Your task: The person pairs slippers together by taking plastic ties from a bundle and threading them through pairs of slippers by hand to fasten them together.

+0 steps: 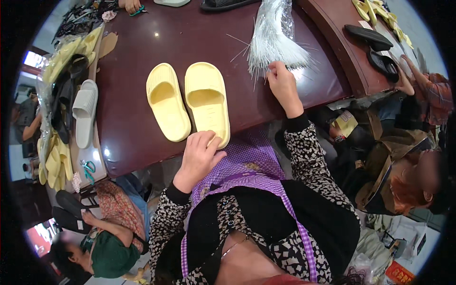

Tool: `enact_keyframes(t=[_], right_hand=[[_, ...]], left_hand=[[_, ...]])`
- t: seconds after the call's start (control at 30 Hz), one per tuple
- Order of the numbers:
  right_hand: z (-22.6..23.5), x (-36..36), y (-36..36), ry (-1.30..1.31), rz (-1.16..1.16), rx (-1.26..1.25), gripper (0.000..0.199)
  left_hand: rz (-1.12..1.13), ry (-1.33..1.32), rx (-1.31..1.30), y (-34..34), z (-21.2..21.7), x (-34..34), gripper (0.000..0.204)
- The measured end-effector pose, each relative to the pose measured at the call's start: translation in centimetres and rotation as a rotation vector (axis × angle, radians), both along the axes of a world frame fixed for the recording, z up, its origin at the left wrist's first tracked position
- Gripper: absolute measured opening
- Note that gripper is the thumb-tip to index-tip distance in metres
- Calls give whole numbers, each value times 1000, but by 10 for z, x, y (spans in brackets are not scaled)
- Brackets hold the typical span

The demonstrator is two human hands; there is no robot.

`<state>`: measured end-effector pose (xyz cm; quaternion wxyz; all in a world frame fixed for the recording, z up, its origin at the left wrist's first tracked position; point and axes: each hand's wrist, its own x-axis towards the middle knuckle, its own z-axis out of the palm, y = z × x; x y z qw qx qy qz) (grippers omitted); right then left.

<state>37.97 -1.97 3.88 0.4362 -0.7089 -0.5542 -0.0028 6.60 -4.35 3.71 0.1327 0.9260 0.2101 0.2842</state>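
Note:
Two pale yellow slide slippers lie side by side on the dark red table [123, 128], toes pointing away from me. My left hand [199, 154] is at the heel of the right-hand slipper [205, 85], its fingers curled over the heel edge with the thumb beside it. The left-hand slipper [166, 104] lies untouched. Farther right, a bundle of thin white plastic strands [273, 45] spills from a clear bag. At its near ends my right hand [285, 88] is closed in a pinch on strands; how many is too small to tell.
A grey slipper [85, 114] and teal scissors [88, 171] lie on the left side table, near bagged yellow slippers [61, 61]. Black slippers [368, 38] rest on the right-hand table. Another person's hand [130, 5] holds scissors at the far edge. Co-workers sit on both sides.

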Motion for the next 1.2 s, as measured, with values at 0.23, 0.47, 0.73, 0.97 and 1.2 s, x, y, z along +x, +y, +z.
enact_keyframes(t=[0.23,0.47,0.73,0.97,1.2], right_hand=[[22,-23,-21,67,122,-81,15],[36,-60,-64,307,398,-256,13],[70,-61,-82,525,675,-306,9],[74,-53,-77,817,796,-327,10],[78,-40,-62,1075,910,-253,7]], left_hand=[[79,23,42,18,10,9,37],[89,-131,31,51,23,53,32],[-283,-340,-11,71,24,106,23],[-375,-393,-91,64,18,110,21],[-206,-594,-591,59,12,99,15]])
